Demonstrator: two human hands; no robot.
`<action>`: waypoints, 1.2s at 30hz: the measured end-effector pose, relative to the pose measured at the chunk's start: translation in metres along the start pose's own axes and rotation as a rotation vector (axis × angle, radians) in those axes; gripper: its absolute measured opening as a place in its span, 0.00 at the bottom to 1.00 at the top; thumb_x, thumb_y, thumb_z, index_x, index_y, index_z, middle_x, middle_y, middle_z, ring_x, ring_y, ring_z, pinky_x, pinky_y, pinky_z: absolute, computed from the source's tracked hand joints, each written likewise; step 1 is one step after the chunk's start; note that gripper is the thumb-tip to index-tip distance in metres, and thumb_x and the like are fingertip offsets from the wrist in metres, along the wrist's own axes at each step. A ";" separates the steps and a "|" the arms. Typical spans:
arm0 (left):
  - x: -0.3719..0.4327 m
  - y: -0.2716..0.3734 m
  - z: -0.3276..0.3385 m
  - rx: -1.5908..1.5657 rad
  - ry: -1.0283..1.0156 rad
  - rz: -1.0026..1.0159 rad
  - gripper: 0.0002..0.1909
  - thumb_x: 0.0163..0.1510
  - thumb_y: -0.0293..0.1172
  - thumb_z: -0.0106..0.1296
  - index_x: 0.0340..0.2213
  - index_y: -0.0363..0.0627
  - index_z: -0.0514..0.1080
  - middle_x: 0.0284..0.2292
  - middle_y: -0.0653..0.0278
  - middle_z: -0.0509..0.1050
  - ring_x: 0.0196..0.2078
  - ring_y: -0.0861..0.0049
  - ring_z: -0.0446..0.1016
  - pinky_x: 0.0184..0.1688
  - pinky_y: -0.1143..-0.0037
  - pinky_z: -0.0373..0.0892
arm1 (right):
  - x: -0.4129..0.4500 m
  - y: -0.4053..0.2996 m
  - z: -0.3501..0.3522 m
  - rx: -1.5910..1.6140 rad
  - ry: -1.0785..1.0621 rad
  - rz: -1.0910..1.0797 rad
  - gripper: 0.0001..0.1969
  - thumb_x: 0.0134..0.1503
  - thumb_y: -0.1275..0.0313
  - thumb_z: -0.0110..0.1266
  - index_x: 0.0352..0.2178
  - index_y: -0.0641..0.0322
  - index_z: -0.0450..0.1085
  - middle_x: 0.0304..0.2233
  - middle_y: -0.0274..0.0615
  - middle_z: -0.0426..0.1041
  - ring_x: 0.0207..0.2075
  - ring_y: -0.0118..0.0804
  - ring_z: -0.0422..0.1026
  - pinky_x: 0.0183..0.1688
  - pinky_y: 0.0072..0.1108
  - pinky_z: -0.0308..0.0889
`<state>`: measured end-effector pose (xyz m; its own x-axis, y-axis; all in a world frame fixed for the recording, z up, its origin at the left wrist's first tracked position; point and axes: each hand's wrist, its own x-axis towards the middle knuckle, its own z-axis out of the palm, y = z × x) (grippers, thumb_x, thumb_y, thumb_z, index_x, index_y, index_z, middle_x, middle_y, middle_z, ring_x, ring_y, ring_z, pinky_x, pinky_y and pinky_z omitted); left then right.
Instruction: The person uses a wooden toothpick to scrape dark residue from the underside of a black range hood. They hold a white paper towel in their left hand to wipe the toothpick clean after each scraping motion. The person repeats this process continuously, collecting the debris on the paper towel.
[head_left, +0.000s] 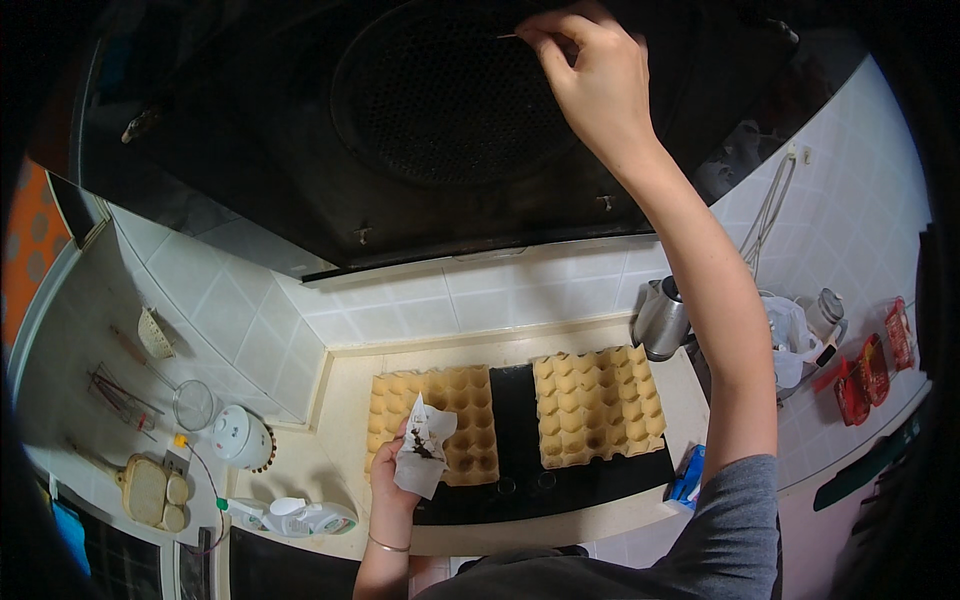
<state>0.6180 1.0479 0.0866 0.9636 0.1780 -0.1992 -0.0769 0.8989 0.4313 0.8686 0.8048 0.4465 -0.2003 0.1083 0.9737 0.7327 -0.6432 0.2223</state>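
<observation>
My left hand (391, 469), low over the cooktop, holds a white paper sheet (425, 450) with dark brown residue on it. Up at the underside of a black range hood (262, 172), my right hand (592, 60) pinches a thin, light-coloured stick beside the round perforated mesh (450, 97). Beneath the hood, two cardboard egg trays (469, 397) (600, 405) lie on the black glass cooktop (517, 427), one on the left behind the paper and the other on the right.
At the back right stands a steel electric kettle (661, 319). Plastic bottles (289, 517) and a white lidded pot (241, 439) are at the left. A blue packet (686, 478) lies by the cooktop's right edge. Utensils, including a wire strainer (193, 405), hang on the left wall.
</observation>
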 end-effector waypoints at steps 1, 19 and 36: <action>0.000 0.000 0.002 0.020 0.034 0.001 0.26 0.49 0.28 0.37 0.51 0.40 0.63 0.49 0.55 0.67 0.50 0.61 0.66 0.54 0.65 0.60 | 0.000 0.000 0.000 -0.004 0.002 0.000 0.04 0.49 0.73 0.54 0.27 0.53 0.75 0.25 0.37 0.72 0.30 0.37 0.71 0.35 0.27 0.62; -0.001 0.003 -0.003 0.003 -0.003 -0.013 0.24 0.50 0.27 0.37 0.51 0.40 0.64 0.46 0.55 0.70 0.46 0.63 0.69 0.51 0.67 0.63 | 0.003 0.002 0.001 -0.016 0.003 -0.009 0.04 0.49 0.72 0.54 0.27 0.52 0.75 0.25 0.36 0.73 0.30 0.38 0.72 0.36 0.29 0.61; -0.001 0.001 -0.002 0.006 0.022 0.000 0.22 0.51 0.28 0.37 0.48 0.39 0.66 0.44 0.55 0.71 0.46 0.63 0.69 0.51 0.66 0.63 | 0.006 0.004 -0.002 -0.027 -0.008 -0.021 0.04 0.49 0.72 0.53 0.27 0.51 0.75 0.25 0.36 0.74 0.31 0.39 0.72 0.37 0.30 0.61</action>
<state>0.6161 1.0491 0.0858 0.9579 0.1864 -0.2186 -0.0749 0.8966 0.4364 0.8687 0.8011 0.4528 -0.2103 0.1275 0.9693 0.7105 -0.6610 0.2411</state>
